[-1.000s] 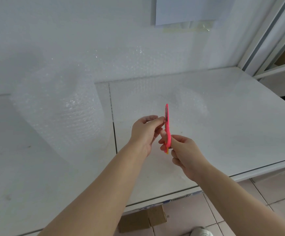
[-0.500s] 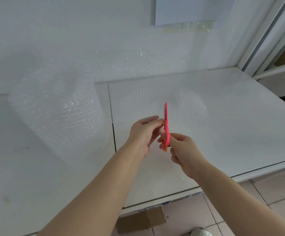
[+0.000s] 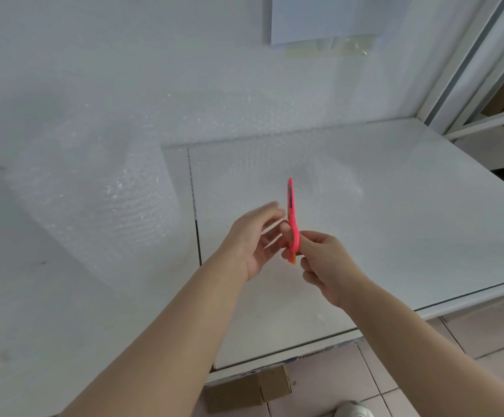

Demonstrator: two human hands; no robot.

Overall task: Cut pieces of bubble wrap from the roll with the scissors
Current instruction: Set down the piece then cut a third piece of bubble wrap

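The right hand (image 3: pixel 325 263) is clenched round the handle end of the pink scissors (image 3: pixel 292 218), fingers curled tight and thumb on top, so the blades stand nearly upright above the fist with the tip pointing away from the person. Held edge-on to the camera like this, the scissors show only as a thin pink strip, and whether the blades are parted cannot be told. The left hand (image 3: pixel 253 239) is just beside them, released and holding nothing: its fingers (image 3: pixel 270 210) are spread and blurred, close to the blades but apparently not gripping them. Judged from that, the scissors are being settled into a working grip in one hand so the other is free to take the sheet. Both hands hover above the white table (image 3: pixel 410 221), over a loose stretch of bubble wrap (image 3: pixel 259 164) that lies across the tabletop and runs up against the wall (image 3: pixel 124 55) behind; being clear on white, its edges are hard to trace. The roll (image 3: pixel 94 200) stands upright on the table to the left, well apart from the hands, and the sheet seems to lead off it toward the middle, which would put the free end within reach for cutting. No cut piece can be made out. Below the table edge, a cardboard box (image 3: pixel 247 391) sits on the tiled floor.
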